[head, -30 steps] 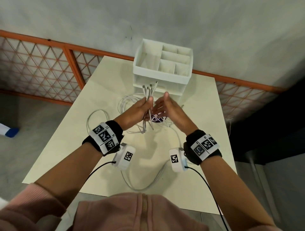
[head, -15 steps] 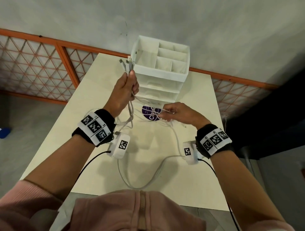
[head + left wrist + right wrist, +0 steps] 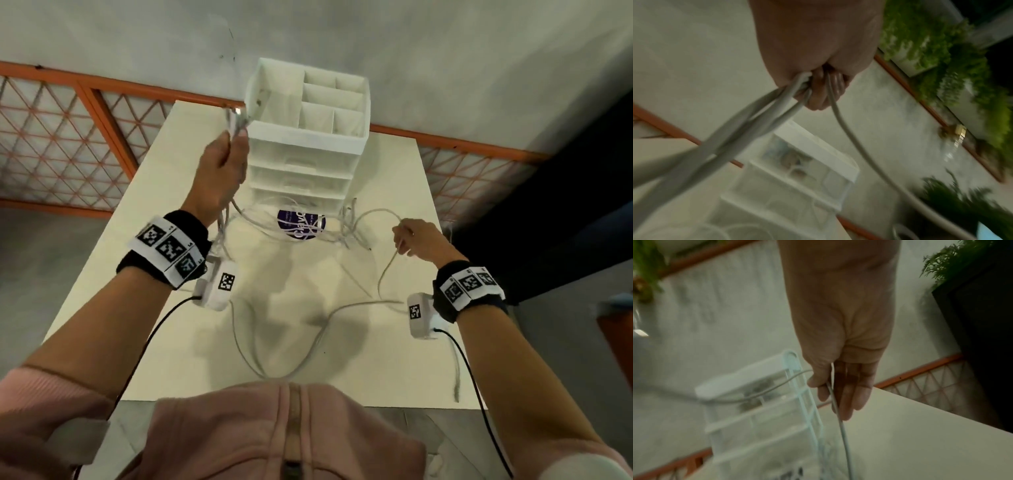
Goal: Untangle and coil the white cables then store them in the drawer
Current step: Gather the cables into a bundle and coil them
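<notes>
Fingers [image 3: 819, 97] of left hand [image 3: 219, 178] curled tight round bunch of white cables [image 3: 236, 118], plug ends raised beside drawer unit [image 3: 305, 137]. Right hand [image 3: 416, 240] pinches single cable [image 3: 835, 400] between thumb and fingers, held out right. Remaining cable tangled on table [image 3: 394, 359], before drawer unit, over purple sticker [image 3: 299, 224].

Head view: dim, even overhead light; soft arm shadows on the table [image 3: 387, 356]; wide-angle bowing at the edges. Both wrist views: murky, greenish, motion-blurred; cables [image 3: 719, 142] and drawer unit [image 3: 760, 415] smeared.
</notes>
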A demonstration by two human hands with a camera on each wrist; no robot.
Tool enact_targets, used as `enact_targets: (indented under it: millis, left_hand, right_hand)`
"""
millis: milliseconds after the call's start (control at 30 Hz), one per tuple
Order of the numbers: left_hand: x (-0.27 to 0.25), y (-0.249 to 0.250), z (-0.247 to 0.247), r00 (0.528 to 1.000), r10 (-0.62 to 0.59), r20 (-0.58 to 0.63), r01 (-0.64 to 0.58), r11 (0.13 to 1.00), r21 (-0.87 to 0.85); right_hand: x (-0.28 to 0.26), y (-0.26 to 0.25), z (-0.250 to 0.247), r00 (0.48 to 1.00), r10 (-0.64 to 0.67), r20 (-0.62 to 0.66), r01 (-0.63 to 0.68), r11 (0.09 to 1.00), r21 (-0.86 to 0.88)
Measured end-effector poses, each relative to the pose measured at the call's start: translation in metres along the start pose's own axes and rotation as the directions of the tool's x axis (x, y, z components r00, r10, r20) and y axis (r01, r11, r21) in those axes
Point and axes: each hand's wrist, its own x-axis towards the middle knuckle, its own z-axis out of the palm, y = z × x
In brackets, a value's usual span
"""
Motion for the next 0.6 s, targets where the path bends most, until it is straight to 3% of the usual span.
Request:
enact_targets:
  millis: [100,200,300,467,600]
  left_hand:
    - [-0.016,-0.008,0.036,0.977,-0.004,0.215,-0.050,0.968,0.247]
    - [-0.025,-0.009,0.066,0.957,-0.024,0.290,-0.034,0.980,0.194]
    - [-0.033,-0.005,0.084,0.928,-0.079,0.363,0.013,0.984,0.179]
    - [-0.034,-0.005,0.089,0.933,-0.106,0.345,0.016,0.967,0.254]
    - [-0.025,-0.002,0.064,0.987,-0.017,0.161,-0.025,0.966,0.257]
  right_hand:
    - [-0.011,-0.042,-0.013,0.977,-0.211,0.022,0.212,0.977,-0.024]
    - [-0.026,-0.083,-0.020,0.919,-0.361,0.157,0.380,0.918,-0.112]
    - [-0.033,-0.106,-0.019,0.890,-0.445,0.102,0.454,0.885,-0.101]
    - [-0.036,-0.109,-0.017,0.884,-0.465,0.037,0.466,0.874,-0.140]
    - [-0.026,-0.069,-0.017,0.934,-0.356,0.019,0.347,0.895,-0.280]
